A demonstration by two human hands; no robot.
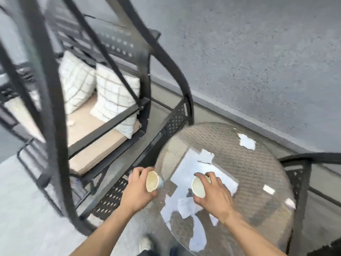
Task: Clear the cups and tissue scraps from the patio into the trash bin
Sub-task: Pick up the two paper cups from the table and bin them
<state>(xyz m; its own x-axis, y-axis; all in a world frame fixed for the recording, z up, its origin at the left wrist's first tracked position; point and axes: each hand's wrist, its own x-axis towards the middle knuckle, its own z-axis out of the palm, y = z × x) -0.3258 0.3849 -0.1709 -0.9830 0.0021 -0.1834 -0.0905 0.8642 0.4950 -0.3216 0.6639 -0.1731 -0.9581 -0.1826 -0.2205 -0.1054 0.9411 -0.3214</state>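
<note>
My left hand [137, 189] grips a paper cup [153, 182] tilted on its side, off the left edge of the round glass-topped table [245, 163]. My right hand [212, 193] is closed around a second paper cup [199, 186] over the table's near middle. White tissue scraps lie on the glass: one at the far side [246, 141], one in the middle [206, 156], one below my right hand [186, 207], and small bits at the right [268, 189]. No trash bin is in view.
A black metal swing bench [103, 137] with a tan cushion and two white pillows [114, 97] stands to the left, its curved frame bars close to the table. A black metal chair [299, 163] sits at the table's right. A grey wall runs behind.
</note>
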